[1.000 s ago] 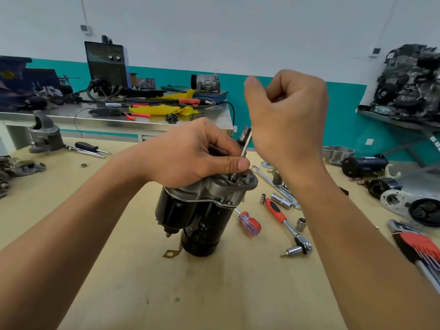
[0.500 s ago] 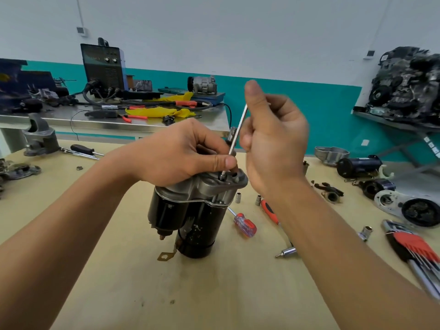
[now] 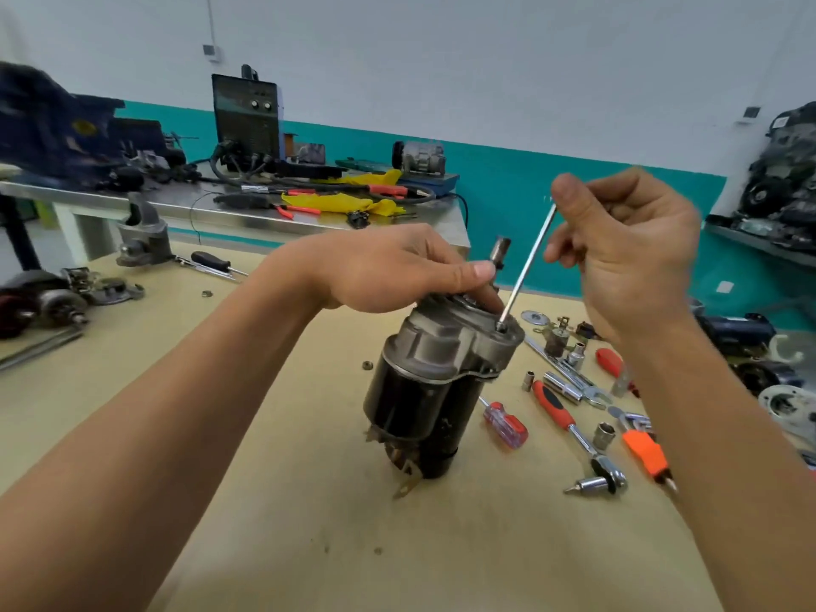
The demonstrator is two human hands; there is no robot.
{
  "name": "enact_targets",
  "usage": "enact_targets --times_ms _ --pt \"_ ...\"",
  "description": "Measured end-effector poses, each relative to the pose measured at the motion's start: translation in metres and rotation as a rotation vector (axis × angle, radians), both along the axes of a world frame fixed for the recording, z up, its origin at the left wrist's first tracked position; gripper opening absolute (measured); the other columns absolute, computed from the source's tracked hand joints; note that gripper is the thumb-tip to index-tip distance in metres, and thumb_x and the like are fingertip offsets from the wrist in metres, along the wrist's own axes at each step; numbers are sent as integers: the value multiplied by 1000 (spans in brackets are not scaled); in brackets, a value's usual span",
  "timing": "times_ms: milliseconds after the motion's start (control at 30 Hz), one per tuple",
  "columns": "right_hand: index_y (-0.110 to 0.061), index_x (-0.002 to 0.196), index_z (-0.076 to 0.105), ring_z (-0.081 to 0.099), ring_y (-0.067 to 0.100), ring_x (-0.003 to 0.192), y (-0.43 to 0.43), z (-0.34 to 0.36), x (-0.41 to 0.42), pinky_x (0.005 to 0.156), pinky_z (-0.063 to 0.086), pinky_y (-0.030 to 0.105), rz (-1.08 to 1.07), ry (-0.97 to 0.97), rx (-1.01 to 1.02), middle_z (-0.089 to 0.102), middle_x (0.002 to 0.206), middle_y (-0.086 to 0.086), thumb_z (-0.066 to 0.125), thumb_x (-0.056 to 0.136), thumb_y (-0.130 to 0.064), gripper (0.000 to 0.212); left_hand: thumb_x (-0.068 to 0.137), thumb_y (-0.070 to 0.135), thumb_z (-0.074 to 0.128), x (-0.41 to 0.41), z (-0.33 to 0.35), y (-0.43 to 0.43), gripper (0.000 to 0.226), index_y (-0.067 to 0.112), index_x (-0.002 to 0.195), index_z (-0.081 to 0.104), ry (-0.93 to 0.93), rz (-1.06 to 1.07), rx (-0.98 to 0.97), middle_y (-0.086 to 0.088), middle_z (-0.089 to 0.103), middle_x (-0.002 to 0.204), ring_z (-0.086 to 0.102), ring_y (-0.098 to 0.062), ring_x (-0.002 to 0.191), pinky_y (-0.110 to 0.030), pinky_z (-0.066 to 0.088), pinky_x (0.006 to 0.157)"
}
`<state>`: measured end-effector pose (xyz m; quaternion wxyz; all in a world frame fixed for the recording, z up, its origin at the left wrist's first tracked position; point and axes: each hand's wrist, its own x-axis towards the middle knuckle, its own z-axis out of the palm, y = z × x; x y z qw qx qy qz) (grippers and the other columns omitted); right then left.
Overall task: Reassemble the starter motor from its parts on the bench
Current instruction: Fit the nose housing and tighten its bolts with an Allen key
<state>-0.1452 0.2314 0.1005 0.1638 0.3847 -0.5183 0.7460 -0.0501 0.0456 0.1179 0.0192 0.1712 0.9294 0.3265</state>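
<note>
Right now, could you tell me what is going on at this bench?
A person is working on a starter motor standing upright on the wooden bench. The left hand grips its top to steady it, while the right hand pinches a long slim metal rod whose lower end meets the housing's flange. A ratchet and screwdriver lie alongside, untouched.

Bright, even, diffuse light fills the workshop. Under the fingers of the left hand (image 3: 388, 267) the starter motor (image 3: 424, 382) casts a faint, soft shadow on the wooden bench (image 3: 287, 545). Beyond those fingers the steel table (image 3: 185, 197) carries a pale sheen. The steel rod (image 3: 525, 271) glints between the fingers of the right hand (image 3: 631, 254), whose outer edge smears with motion blur; below them the orange-handled tool (image 3: 645, 452) is blurred. Wide-angle distortion stretches both forearms toward the lower corners
</note>
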Motion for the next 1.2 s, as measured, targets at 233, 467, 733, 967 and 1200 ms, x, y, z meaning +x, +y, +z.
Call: enact_targets --times_ms 233,467,733,967,1200 --pt "-30 66 71 60 13 51 -4 0 4 46 42 22 38 -128 52 63 61 -7 83 77 -32 16 97 40 60 1 -4 1 30 25 118 75 144 78 -105 12 74 107 65 -3 96 -31 51 87" --pt "-28 71 57 62 12 48 -27 2 26 47 47 24 -502 124 -27 62 56 -8 74 80 -17 23 91 34 71 -4 -13 10 23 18 104 81 210 98 49 7 77 97 69 -5 87 -30 58 80" --pt "-26 83 63 42 6 49 -26 3 25 48 37 18 -246 166 135 48 55 -8 70 89 -18 12 89 27 75 -3 -14 13 16 18 100 81 168 138 151 5 78 90 72 -15 87 -47 60 85" --pt "-23 64 65 43 1 43 -18 16 16 45 36 15 6 -102 168 49 47 -15 75 86 -23 24 84 32 77 -5 -12 20 15 19 89 82 101 183 229 1 76 88 71 -14 81 -46 61 81" --pt "-11 78 56 28 11 47 -35 25 3 38 26 23 -89 -467 298 29 51 -6 63 87 -11 12 88 34 74 -7 -13 26 16 21 84 82 84 230 232 1 77 80 72 -17 76 -41 59 75"
